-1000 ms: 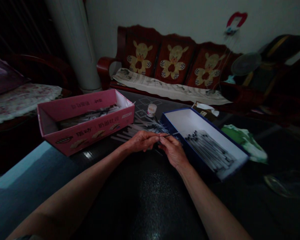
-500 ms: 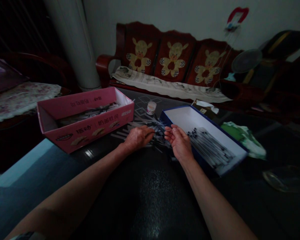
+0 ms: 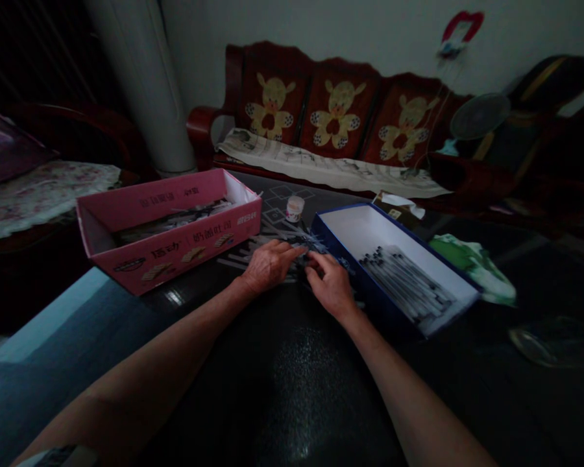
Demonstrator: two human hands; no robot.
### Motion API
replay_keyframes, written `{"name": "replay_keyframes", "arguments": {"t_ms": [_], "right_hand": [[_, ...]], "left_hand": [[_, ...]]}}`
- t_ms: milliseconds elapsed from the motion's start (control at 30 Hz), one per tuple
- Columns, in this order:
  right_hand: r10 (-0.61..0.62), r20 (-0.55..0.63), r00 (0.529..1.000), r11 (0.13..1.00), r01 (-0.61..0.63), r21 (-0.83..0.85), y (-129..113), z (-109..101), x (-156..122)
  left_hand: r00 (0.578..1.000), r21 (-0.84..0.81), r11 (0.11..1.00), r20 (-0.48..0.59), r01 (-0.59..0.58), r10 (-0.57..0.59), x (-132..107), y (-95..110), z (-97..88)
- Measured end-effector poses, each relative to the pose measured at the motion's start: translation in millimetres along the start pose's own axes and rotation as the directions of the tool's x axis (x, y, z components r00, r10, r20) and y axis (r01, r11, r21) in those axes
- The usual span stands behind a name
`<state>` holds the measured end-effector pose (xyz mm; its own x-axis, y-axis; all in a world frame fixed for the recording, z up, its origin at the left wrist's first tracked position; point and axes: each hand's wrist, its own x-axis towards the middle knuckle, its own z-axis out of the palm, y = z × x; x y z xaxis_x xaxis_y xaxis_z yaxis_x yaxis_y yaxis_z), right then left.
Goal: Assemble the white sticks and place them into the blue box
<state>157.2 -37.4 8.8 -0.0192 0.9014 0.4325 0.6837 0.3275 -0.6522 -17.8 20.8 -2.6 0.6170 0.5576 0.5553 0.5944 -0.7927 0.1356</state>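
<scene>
Left hand (image 3: 268, 266) and right hand (image 3: 333, 285) nearly meet mid-frame, fingers narrowly curled, any grip too dim to tell, at a pile of slender strips (image 3: 316, 242) crisscrossed under and beyond the fingertips, neither hand clearly nearer.

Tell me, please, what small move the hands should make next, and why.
I would probably have the right hand pinch one from the loose pile of thin pieces, as its fingertips are down at it, with the left hand close by. Whether either hand holds a piece is too dim to tell. The pile lies between the pink box and the blue box.
</scene>
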Motion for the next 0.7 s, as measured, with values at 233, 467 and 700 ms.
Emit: {"name": "replay_keyframes", "arguments": {"t_ms": [233, 467, 700], "right_hand": [[0.005, 0.331, 0.943, 0.935, 0.113, -0.337, -11, -8, -9], [0.025, 0.366, 0.93, 0.922, 0.12, -0.368, -8, -3, -11], [-0.041, 0.17, 0.985, 0.973, 0.078, -0.219, -3, -5, -5]], "left_hand": [[0.998, -0.052, 0.996, 0.004, 0.068, -0.067, 1, -3, -2.5], [0.998, -0.075, 0.996, -0.021, 0.049, -0.051, -1, -5, 4.2], [0.998, -0.032, 0.999, -0.052, -0.028, 0.027, -2, -4, 4.9]]}}
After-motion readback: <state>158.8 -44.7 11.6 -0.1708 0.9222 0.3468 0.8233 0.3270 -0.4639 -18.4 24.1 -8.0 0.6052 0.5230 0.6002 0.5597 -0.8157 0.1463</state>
